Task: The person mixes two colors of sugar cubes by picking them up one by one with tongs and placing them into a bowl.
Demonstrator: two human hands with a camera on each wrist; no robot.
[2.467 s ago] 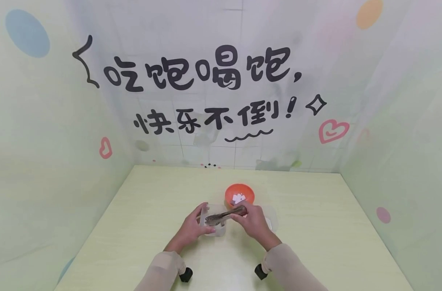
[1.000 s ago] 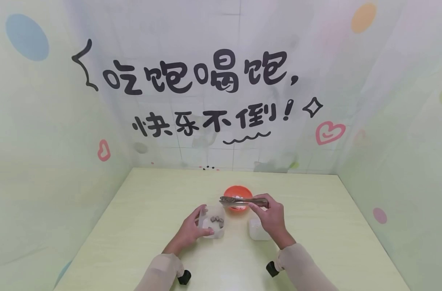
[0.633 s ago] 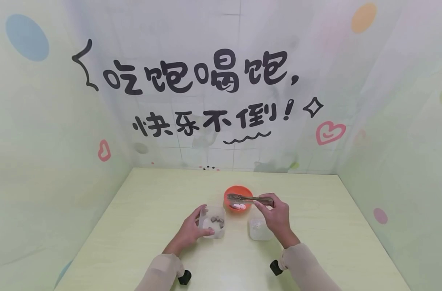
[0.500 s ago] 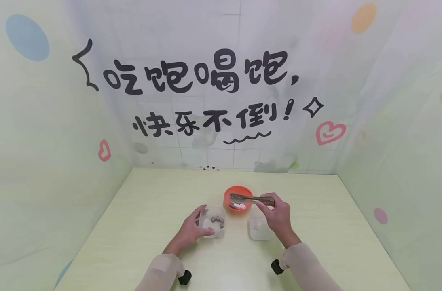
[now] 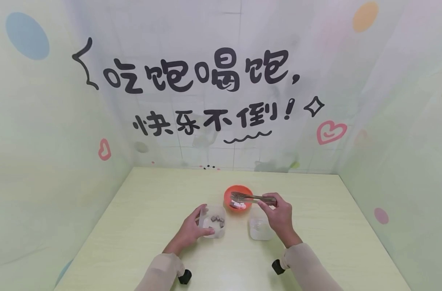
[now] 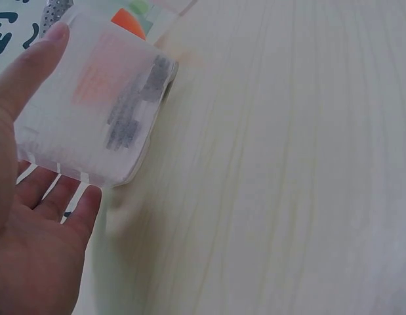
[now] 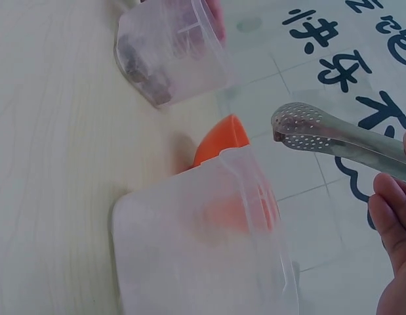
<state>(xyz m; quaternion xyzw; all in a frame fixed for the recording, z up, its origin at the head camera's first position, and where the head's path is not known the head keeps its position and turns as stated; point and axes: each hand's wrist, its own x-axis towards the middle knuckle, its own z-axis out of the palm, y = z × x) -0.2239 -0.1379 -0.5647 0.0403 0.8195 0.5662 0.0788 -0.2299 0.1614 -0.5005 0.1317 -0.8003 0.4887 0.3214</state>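
My left hand [image 5: 189, 231] grips a clear plastic container [image 6: 65, 72] by its side, thumb at the rim and fingers along the other edge. Several grey-brown cubes [image 5: 215, 219] lie in it. My right hand [image 5: 280, 216] holds metal tongs [image 5: 259, 198] with perforated heads, pointing left above the orange bowl [image 5: 239, 188]. White pieces [image 5: 239, 205] and some grey show in the bowl. In the right wrist view the tongs [image 7: 334, 139] have a small brownish bit at the tip between their heads.
A second clear plastic container [image 5: 260, 231] stands just below my right hand, in front of the bowl. All stands on a pale wood-patterned table [image 5: 151, 202]. Printed wall panels [image 5: 221, 153] enclose the table at the back and both sides.
The tongs were in the left container, then rose and moved right with my right hand to over the orange bowl. My left hand has kept its grip on its container.
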